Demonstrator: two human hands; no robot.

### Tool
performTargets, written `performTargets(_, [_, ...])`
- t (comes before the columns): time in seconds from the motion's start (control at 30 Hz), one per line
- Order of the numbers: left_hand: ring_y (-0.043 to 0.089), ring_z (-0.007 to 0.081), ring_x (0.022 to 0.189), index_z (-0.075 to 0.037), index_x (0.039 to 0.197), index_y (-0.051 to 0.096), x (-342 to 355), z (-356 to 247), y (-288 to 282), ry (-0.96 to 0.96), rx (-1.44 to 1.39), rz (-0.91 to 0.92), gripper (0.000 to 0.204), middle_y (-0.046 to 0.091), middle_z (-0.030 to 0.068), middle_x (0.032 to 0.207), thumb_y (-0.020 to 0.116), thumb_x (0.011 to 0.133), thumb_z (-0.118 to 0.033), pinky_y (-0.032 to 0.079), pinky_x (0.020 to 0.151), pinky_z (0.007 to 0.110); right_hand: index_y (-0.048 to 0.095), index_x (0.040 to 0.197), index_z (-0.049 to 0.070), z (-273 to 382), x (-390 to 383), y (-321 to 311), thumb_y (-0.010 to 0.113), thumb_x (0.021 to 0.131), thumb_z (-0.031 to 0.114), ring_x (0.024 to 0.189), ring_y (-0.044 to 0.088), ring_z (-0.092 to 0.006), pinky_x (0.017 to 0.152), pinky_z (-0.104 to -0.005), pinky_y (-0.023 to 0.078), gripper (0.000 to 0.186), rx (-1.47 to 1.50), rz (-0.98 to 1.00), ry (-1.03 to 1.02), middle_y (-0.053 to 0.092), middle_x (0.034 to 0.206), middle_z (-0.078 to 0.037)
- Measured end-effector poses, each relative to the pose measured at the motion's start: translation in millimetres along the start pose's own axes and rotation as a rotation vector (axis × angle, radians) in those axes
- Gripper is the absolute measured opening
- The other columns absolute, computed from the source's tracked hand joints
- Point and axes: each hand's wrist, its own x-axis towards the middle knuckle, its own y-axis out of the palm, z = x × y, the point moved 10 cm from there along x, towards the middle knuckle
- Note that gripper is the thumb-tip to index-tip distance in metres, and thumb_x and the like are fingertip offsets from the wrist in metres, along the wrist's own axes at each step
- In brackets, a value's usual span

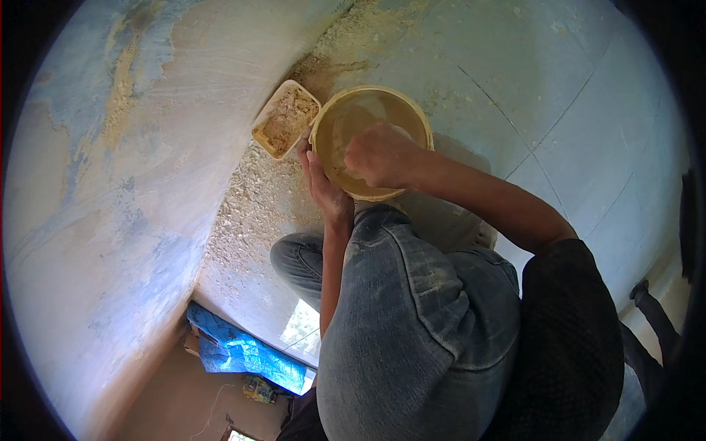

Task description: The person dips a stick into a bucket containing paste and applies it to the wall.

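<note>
A round yellowish bucket [422, 117] stands on the floor in front of my knees, with cloudy tan liquid or wet mix inside. My left hand [323, 187] holds the bucket by its left outer side, the fingers pressed along the wall. Over the bucket's mouth, my right hand [381, 156] is closed in a fist, knuckles up. Whatever it grips is hidden beneath the fist. Touching the bucket's left rim is a small rectangular pale tub [266, 140] holding crumbly tan material.
A stained, patchy wall [125, 213] rises on the left. Loose rubble and dust [254, 198] lie along its foot. Grey tiled floor [544, 110] stretches to the right. Behind me are a blue tarp [235, 345] and, at the right edge, a person's dark-clothed legs [647, 331].
</note>
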Motion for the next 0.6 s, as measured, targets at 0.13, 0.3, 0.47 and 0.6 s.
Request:
performTargets(0.13, [0.043, 0.0226, 0.127, -0.001, 0.138, 0.038, -5, -25, 11, 0.209, 0.418, 0.031, 0.042, 0.039, 0.0125, 0.137, 0.028, 0.105, -0.026, 0.036, 0.107, 0.035, 0.066, 0.063, 0.006, 1, -3, 1, 0.059, 0.070, 0.021, 0.063, 0.065, -0.0310, 0.058, -0.0432, 0.051, 0.018, 0.015, 0.016, -0.016, 0.063, 0.065, -0.012])
performTargets(0.3, [0.043, 0.0260, 0.127, 0.001, 0.133, 0.047, -6, -23, 6, 0.233, 0.405, 0.016, 0.037, 0.040, 0.0139, 0.137, 0.043, 0.099, -0.015, 0.036, 0.106, 0.037, 0.067, 0.063, 0.006, 2, -4, 3, 0.058, 0.071, 0.021, 0.064, 0.066, -0.0303, 0.058, -0.0434, 0.051, 0.018, 0.008, 0.062, -0.007, 0.064, 0.066, -0.011])
performTargets(0.47, [0.044, 0.0284, 0.127, 0.002, 0.126, 0.055, -8, -23, -2, 0.349, 0.540, -0.008, 0.033, 0.042, 0.0151, 0.136, 0.052, 0.095, -0.009, 0.037, 0.106, 0.038, 0.068, 0.067, 0.008, 8, -6, -1, 0.058, 0.073, 0.021, 0.067, 0.066, -0.0294, 0.060, -0.0435, 0.051, 0.018, -0.047, 0.173, -0.010, 0.065, 0.069, -0.010])
performTargets(0.6, [0.038, 0.0297, 0.133, -0.005, 0.141, 0.038, -1, -10, -2, 0.094, 0.153, 0.011, 0.043, 0.041, 0.0170, 0.141, 0.040, 0.100, -0.017, 0.034, 0.108, 0.041, 0.070, 0.072, 0.010, -1, -10, -7, 0.059, 0.074, 0.018, 0.072, 0.067, -0.0277, 0.061, -0.0425, 0.052, 0.015, -0.079, 0.231, 0.041, 0.066, 0.074, -0.008])
